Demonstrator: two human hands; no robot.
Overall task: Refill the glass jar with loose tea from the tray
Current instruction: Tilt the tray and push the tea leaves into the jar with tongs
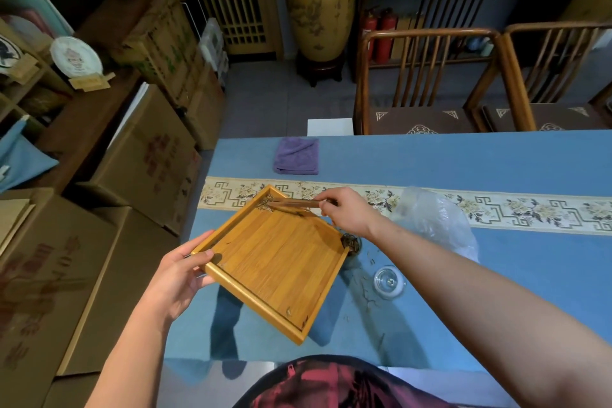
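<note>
My left hand [180, 270] grips the near-left corner of a bamboo tray [275, 262], holding it tilted above the blue table. My right hand [347, 210] pinches a thin wooden scoop [293, 204] whose tip lies in the tray's far corner among a few tea leaves. Under the tray's right open corner, the mouth of the glass jar [351, 242] shows dark loose tea inside; most of the jar is hidden by the tray and my wrist. The tray's floor is almost bare, with a few leaf bits near its front edge.
A glass lid [389, 281] lies on the blue tablecloth [496, 275] right of the tray, with stray tea leaves around it. A clear plastic bag [437, 219] sits behind it. A folded purple cloth [297, 156] lies at the far edge. Cardboard boxes stand left; wooden chairs behind.
</note>
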